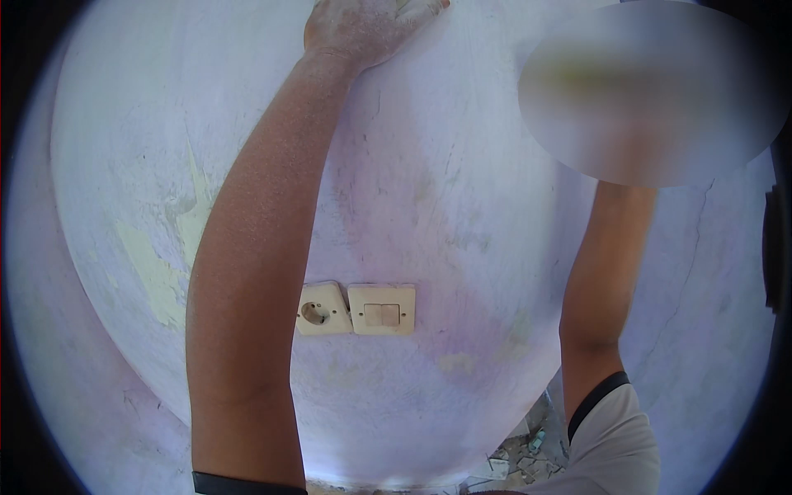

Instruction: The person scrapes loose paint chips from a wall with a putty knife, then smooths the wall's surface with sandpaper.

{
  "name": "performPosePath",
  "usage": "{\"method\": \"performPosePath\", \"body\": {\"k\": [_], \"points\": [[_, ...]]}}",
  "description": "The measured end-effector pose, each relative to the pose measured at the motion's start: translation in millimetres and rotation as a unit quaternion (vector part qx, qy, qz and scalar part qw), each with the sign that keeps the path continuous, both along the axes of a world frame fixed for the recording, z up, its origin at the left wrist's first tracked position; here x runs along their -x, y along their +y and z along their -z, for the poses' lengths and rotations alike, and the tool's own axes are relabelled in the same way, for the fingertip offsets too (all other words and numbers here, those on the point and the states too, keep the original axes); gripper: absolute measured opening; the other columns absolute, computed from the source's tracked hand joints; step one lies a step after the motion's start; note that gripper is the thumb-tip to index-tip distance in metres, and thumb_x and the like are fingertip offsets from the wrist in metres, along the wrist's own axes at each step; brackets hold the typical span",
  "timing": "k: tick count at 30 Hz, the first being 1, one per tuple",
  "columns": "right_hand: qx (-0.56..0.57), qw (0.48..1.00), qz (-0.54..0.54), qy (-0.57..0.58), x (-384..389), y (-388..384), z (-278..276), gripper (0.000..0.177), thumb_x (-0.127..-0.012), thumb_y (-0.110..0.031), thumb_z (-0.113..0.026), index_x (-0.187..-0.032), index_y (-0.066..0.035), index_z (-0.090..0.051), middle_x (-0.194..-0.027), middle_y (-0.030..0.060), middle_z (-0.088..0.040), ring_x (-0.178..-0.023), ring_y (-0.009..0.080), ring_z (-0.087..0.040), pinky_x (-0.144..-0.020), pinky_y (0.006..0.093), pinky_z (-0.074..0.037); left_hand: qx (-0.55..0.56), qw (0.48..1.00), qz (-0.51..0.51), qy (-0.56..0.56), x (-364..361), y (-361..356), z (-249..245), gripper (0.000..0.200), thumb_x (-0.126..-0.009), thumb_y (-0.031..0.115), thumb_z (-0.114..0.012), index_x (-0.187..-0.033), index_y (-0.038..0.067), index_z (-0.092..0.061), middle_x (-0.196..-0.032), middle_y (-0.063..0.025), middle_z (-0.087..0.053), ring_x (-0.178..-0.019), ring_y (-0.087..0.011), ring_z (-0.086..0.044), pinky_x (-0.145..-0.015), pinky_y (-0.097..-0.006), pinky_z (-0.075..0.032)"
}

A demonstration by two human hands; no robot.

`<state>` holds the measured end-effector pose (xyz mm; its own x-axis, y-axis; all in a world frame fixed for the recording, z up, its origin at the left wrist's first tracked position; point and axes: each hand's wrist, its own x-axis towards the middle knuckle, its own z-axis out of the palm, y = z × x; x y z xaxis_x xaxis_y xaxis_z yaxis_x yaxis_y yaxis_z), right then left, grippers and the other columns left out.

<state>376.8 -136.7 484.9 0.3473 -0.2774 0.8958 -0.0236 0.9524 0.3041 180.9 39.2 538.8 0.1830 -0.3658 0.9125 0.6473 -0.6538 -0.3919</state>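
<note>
Wall: pale lilac-white painted plaster (388,206), directly in front of the person, with a yellowish-green flaked patch (153,260) left of the left forearm.
Left hand: dusted with whitish powder (351,29), raised to the wall at the top edge; thumb side spread toward the right. A pale greenish sliver shows beside the thumb, too small to name. Most fingers are cut off, so whether they pinch anything cannot be told.
Right hand: hidden in a blurred oval above the right forearm (612,247); grip and contents cannot be told.
Handling: best done, by judgement, with light, even pressure, wrist steady, easing off over loose flakes and clear of the fittings.
Direction: the wall's painted face is turned toward the camera; its long axis cannot be told, its edges being cropped and the view bowed.
Fittings: cream plastic round-holed socket (317,313), slightly tilted, partly behind the left forearm; just beside it, a cream plastic rectangular double switch (382,309), nearly level, long axis sideways.
Clothing: light short sleeve with black trim (619,437), right arm.
Below: broken, mixed-colour rubble (528,462), near that sleeve.
</note>
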Motion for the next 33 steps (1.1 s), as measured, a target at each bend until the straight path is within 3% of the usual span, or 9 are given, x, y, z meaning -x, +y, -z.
{"method": "performPosePath", "body": {"k": [2, 9, 10, 13, 17, 21, 22, 28, 33], "points": [[0.058, 0.998, -0.01, 0.024, 10, 31, -4, 0.027, -0.088, -0.012, -0.054, -0.07, -0.013, -0.034, -0.055, -0.0028, -0.021, -0.047, 0.012, -0.023, -0.048, 0.0285, -0.025, 0.011, 1.0, 0.0, 0.005, 1, -6, 3, 0.064, -0.092, 0.045, -0.052, -0.141, 0.006, -0.039, -0.151, -0.0109, -0.032, -0.144, -0.0263, -0.018, -0.118, -0.0464, -0.012], [-0.043, 0.993, 0.029, 0.102, 29, 0, 11, 0.029, -0.089, -0.011, -0.053, -0.07, -0.013, -0.031, -0.055, -0.0027, -0.02, -0.047, 0.0119, -0.023, -0.048, 0.0289, -0.025, -0.004, 1.0, 0.015, 0.002, 2, -1, 5, 0.064, -0.091, 0.045, -0.052, -0.141, 0.007, -0.04, -0.151, -0.011, -0.033, -0.144, -0.0263, -0.019, -0.118, -0.0473, -0.013], [-0.025, 0.999, -0.021, 0.001, 13, 9, 10, 0.028, -0.089, -0.01, -0.053, -0.071, -0.013, -0.032, -0.055, -0.0025, -0.02, -0.047, 0.0118, -0.024, -0.048, 0.0286, -0.026, -0.016, 1.0, 0.011, -0.002, 0, 5, 2, 0.064, -0.091, 0.045, -0.052, -0.141, 0.007, -0.04, -0.151, -0.0108, -0.033, -0.144, -0.0262, -0.018, -0.118, -0.0472, -0.013], [0.075, 0.995, -0.028, 0.052, 34, 39, 3, 0.027, -0.09, -0.011, -0.053, -0.071, -0.013, -0.032, -0.056, -0.0026, -0.02, -0.047, 0.0119, -0.024, -0.048, 0.0283, -0.027, -0.013, 1.0, -0.01, 0.007, 3, 1, 5, 0.065, -0.092, 0.047, -0.051, -0.141, 0.007, -0.04, -0.151, -0.0098, -0.033, -0.144, -0.026, -0.018, -0.118, -0.0468, -0.013], [-0.008, 1.0, 0.0, 0.024, 33, 12, 11, 0.029, -0.09, -0.014, -0.052, -0.07, -0.011, -0.031, -0.057, -0.0024, -0.02, -0.048, 0.0118, -0.024, -0.049, 0.0292, -0.027, -0.001, 1.0, 0.001, 0.011, 5, -2, 9, 0.064, -0.092, 0.047, -0.05, -0.142, 0.008, -0.039, -0.151, -0.0097, -0.032, -0.144, -0.0263, -0.018, -0.118, -0.047, -0.012], [-0.015, 0.997, 0.005, 0.08, 27, 6, 7, 0.029, -0.09, -0.013, -0.051, -0.07, -0.012, -0.03, -0.057, -0.0024, -0.021, -0.049, 0.0126, -0.025, -0.05, 0.0305, -0.027, -0.004, 1.0, -0.005, 0.008, 5, 2, 8, 0.065, -0.092, 0.047, -0.051, -0.142, 0.008, -0.039, -0.151, -0.0104, -0.032, -0.144, -0.0266, -0.018, -0.118, -0.0477, -0.012], [0.029, 0.986, -0.001, 0.161, 33, 22, 2, 0.03, -0.09, -0.012, -0.05, -0.07, -0.012, -0.029, -0.057, -0.0024, -0.02, -0.049, 0.0129, -0.024, -0.05, 0.0304, -0.027, 0.002, 1.0, -0.011, 0.011, 5, 0, 9, 0.065, -0.092, 0.047, -0.051, -0.142, 0.008, -0.039, -0.152, -0.0104, -0.031, -0.144, -0.0266, -0.017, -0.118, -0.0477, -0.012], [-0.027, 0.998, -0.049, 0.001, -5, -2, 10, 0.023, -0.09, -0.01, -0.053, -0.075, -0.01, -0.034, -0.059, -0.0011, -0.021, -0.05, 0.0132, -0.025, -0.05, 0.0295, -0.026, 0.006, 1.0, -0.02, 0.009, 1, 1, 10, 0.065, -0.092, 0.046, -0.051, -0.142, 0.007, -0.038, -0.152, -0.0107, -0.031, -0.144, -0.027, -0.017, -0.118, -0.0477, -0.012], [0.038, 0.991, 0.024, 0.125, 27, 26, -1, 0.027, -0.092, -0.011, -0.049, -0.073, -0.012, -0.03, -0.059, -0.0017, -0.019, -0.05, 0.0118, -0.025, -0.049, 0.0286, -0.026, 0.006, 1.0, -0.014, 0.014, 1, 1, 10, 0.066, -0.092, 0.045, -0.052, -0.142, 0.006, -0.038, -0.151, -0.0116, -0.032, -0.144, -0.0273, -0.017, -0.118, -0.0482, -0.012]]}}
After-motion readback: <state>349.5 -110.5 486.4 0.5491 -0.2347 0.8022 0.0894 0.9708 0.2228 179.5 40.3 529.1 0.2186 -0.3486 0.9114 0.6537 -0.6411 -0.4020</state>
